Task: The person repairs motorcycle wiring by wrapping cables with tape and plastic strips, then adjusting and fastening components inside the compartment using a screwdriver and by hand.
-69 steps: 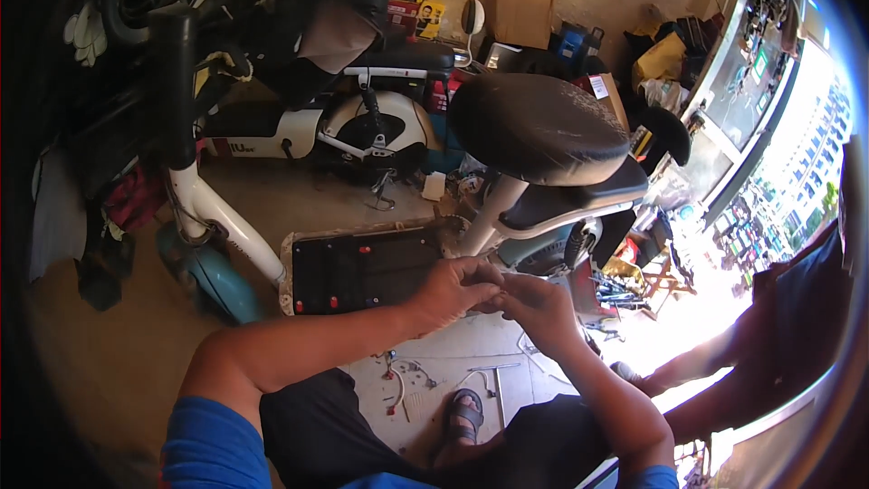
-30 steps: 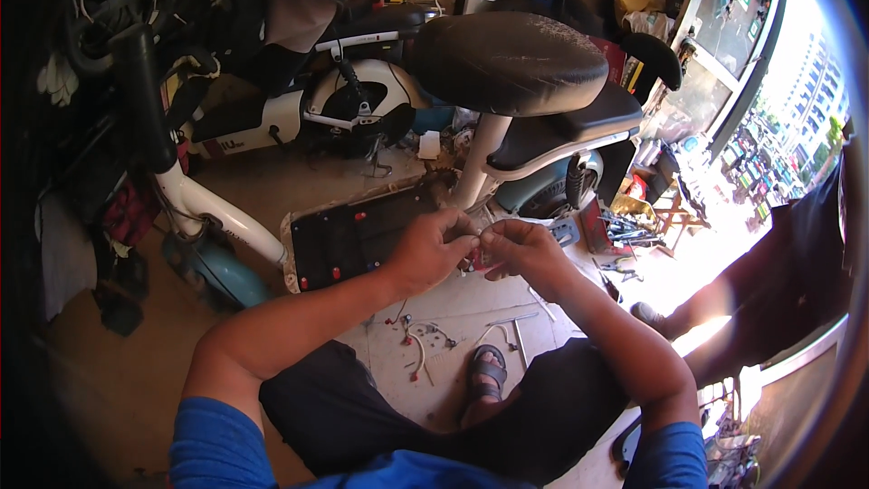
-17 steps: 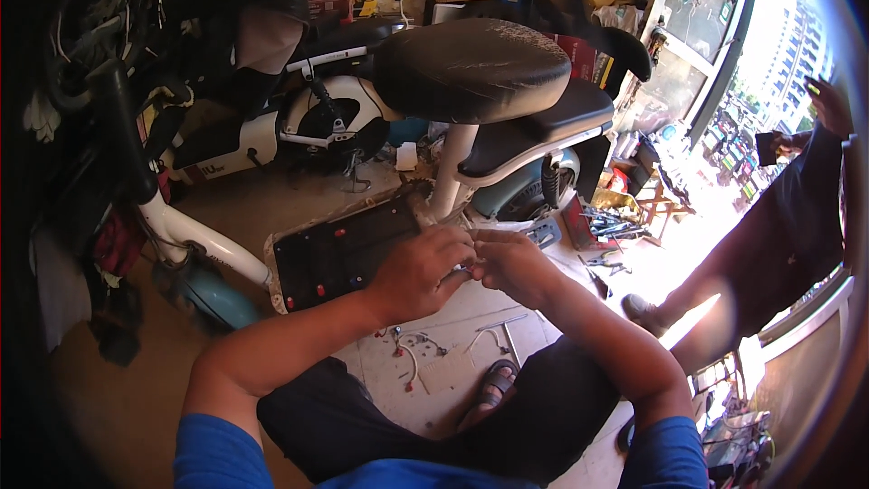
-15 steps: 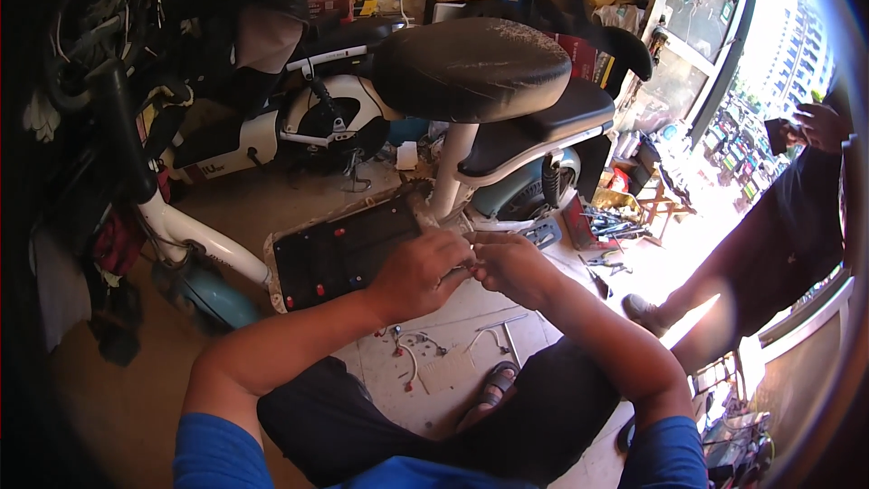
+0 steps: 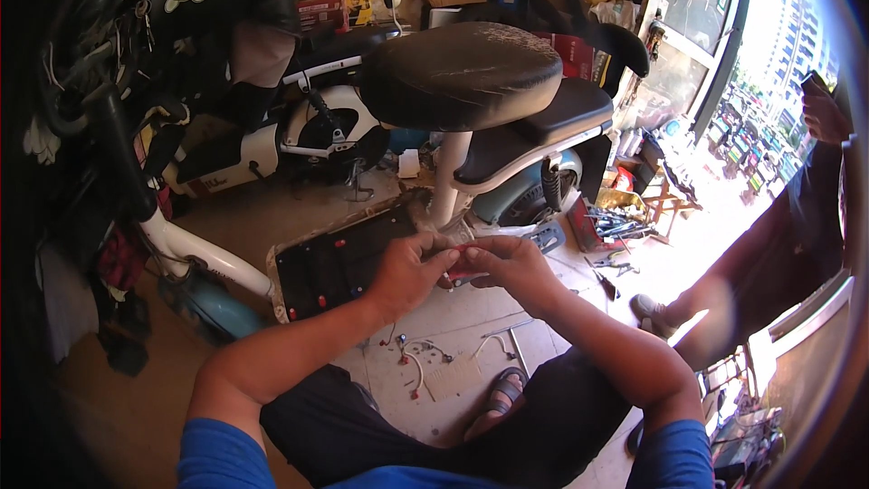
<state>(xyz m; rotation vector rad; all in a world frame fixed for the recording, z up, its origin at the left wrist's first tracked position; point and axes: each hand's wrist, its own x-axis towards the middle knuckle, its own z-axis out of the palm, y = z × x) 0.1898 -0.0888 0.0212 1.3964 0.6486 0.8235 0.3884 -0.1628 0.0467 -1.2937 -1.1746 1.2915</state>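
Note:
Over the near end of the scooter's footboard, my left hand (image 5: 412, 273) and my right hand (image 5: 509, 270) meet fingertip to fingertip. Both are closed, pinching a small red piece (image 5: 463, 261) whose kind I cannot make out. A white bit shows at its lower end. Beside my left hand lies a black panel (image 5: 335, 258) with several red fittings, set in the dirty frame of the white scooter (image 5: 217, 258). On the tiles below are short white wires (image 5: 415, 371), small fittings, a cardboard scrap (image 5: 453, 376) and a metal rod (image 5: 518, 350).
The scooter's worn black seat (image 5: 462, 72) overhangs the footboard. Another white scooter (image 5: 235, 163) stands behind it. A red tool tray (image 5: 593, 222) and pliers (image 5: 618, 263) lie to the right. Another person (image 5: 769, 244) stands by the bright doorway, holding a dark phone-like object.
My hands have turned so the thumbs face up, and the red piece now shows between them. The other person's hand has shifted toward the right edge. The view has tilted slightly.

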